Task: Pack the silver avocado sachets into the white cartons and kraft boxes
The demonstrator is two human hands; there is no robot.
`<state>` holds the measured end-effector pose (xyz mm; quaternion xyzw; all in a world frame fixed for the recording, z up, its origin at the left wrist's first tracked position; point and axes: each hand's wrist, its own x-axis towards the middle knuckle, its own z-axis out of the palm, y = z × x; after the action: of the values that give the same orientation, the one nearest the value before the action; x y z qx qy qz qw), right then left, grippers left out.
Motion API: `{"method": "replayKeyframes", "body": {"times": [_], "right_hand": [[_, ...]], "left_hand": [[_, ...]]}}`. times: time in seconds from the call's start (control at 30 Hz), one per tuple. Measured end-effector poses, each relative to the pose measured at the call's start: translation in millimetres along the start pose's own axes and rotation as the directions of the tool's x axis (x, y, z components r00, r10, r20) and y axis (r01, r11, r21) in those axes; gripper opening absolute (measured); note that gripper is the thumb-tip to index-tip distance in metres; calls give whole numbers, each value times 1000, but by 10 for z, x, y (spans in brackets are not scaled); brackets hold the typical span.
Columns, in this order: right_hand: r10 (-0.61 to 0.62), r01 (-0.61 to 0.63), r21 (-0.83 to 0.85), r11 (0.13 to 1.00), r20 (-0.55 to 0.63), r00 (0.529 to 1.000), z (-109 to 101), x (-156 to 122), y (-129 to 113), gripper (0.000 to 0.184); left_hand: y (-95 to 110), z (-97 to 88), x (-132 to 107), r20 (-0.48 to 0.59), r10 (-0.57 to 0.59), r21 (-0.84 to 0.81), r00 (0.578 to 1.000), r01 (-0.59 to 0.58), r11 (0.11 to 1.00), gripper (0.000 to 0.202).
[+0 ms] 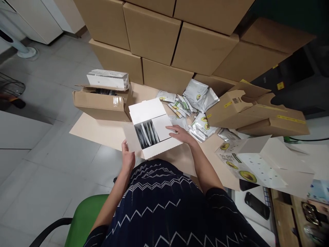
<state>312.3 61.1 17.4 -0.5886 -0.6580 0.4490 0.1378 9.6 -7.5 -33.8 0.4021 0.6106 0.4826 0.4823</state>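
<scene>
In front of my body a white carton (163, 148) lies with its flaps spread. Several silvery pouches (147, 133) stand in a row inside its left part, while a white flap covers the right part. My left hand (128, 157) grips the edge of the carton's left flap, its thumb on the near side and the other fingers partly hidden. My right hand (180, 133) rests on the right flap, fingers stretched out, holding nothing. Just beyond it lies a loose heap of silver pouches (196, 94) with avocado prints.
Large brown boxes (151, 32) are stacked behind the table. An opened brown carton (100, 104) stands at the left with a white box (106, 80) behind it. To the right are brown cardboard pieces (241, 109), an avocado-printed box (246, 164) and a phone (257, 205). A green chair (83, 216) is lower left.
</scene>
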Motion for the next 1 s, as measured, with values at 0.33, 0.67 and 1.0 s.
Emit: {"method": "replayKeyframes", "body": {"times": [0.33,0.67,1.0], "right_hand": [[-22,28,95,995,-55,998,26,29,81,41],[-113,73,185,980,215,970,-200,-164,410,65],[-16,74,354,932,-165,986,123,31,361,43]], "left_hand": [[324,94,238,365,407,642,838,-543,541,22],[613,-227,240,678,47,682,733,-652,331,68],[323,-74,338,457,321,497,830,-537,682,38]]}}
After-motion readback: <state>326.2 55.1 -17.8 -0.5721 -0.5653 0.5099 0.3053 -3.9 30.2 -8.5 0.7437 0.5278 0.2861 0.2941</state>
